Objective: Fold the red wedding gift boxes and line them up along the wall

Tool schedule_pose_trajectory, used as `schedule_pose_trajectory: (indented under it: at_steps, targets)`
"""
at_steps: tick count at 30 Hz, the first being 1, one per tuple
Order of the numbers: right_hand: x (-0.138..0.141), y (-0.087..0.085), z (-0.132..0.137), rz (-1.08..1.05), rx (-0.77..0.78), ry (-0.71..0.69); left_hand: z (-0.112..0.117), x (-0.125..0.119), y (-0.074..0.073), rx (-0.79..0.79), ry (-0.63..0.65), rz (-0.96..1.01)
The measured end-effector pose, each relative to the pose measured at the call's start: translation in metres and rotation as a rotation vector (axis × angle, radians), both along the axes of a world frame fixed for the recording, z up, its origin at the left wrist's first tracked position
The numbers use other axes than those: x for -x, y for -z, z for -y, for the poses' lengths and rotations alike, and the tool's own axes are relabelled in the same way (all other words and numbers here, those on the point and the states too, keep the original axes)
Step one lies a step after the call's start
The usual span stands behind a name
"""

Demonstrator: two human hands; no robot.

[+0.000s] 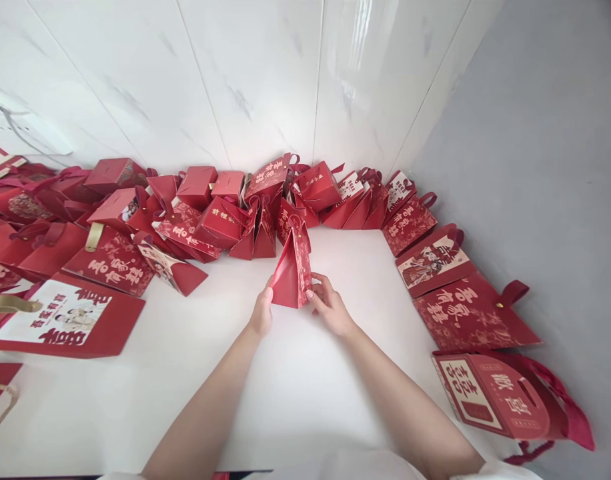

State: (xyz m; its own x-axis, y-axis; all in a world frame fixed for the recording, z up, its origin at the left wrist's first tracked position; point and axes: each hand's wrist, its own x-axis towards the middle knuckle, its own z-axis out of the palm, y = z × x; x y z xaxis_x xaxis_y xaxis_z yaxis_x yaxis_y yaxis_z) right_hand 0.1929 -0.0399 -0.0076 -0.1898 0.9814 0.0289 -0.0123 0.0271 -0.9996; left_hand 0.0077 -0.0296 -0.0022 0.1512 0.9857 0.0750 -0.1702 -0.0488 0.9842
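Between my two hands, in the middle of the head view, a red triangular gift box (289, 277) stands upright with a ribbon loop at its top. Its right face carries a pale floral print, and the side toward me is plain red. My left hand (263, 309) grips the lower left edge, thumb in front. My right hand (331, 305) pinches the lower right edge with thumb and fingers. Just behind the box are other red gift boxes (256, 230). The undersides of my fingers are partly hidden.
Red gift boxes with ribbon handles crowd the white table (305, 373) along the wall and left side. More line the right edge, including a box with a handle cut-out (510, 397). A large white-labelled box (60, 317) lies at left. Marble-look tiles (265, 73) rise behind.
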Motion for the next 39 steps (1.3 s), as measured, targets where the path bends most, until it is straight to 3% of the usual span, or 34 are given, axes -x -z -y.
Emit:
schedule_pose_trajectory:
  at_steps: [5,8,11,15,20,26,30,36,39]
  targets:
    - [0.000,0.001,-0.002,-0.013,-0.047,0.237,-0.005,0.002,-0.009,-0.053,-0.131,-0.255]
    - [-0.001,0.001,-0.002,0.063,-0.072,0.363,-0.009,0.005,-0.007,-0.073,-0.209,-0.301]
    - [-0.002,0.000,-0.002,0.061,-0.076,0.404,-0.008,0.007,-0.007,-0.105,-0.191,-0.299]
    - [-0.004,0.001,-0.002,0.089,-0.110,0.386,-0.006,0.005,-0.014,-0.102,-0.076,-0.270]
    - [-0.005,0.003,-0.005,0.119,-0.110,0.378,-0.006,0.002,-0.019,-0.047,-0.093,-0.283]
    - [-0.007,0.000,-0.003,0.113,-0.086,0.193,-0.006,0.004,-0.018,-0.039,-0.104,-0.319]
    - [-0.007,0.001,-0.003,0.126,-0.099,0.188,-0.007,0.003,-0.018,-0.021,-0.107,-0.307]
    - [-0.005,0.002,-0.002,0.087,-0.117,0.214,-0.003,0.006,-0.022,-0.045,-0.191,-0.384]
    - [-0.005,-0.001,0.002,0.103,-0.163,0.199,0.000,0.008,-0.027,-0.183,-0.276,-0.402]
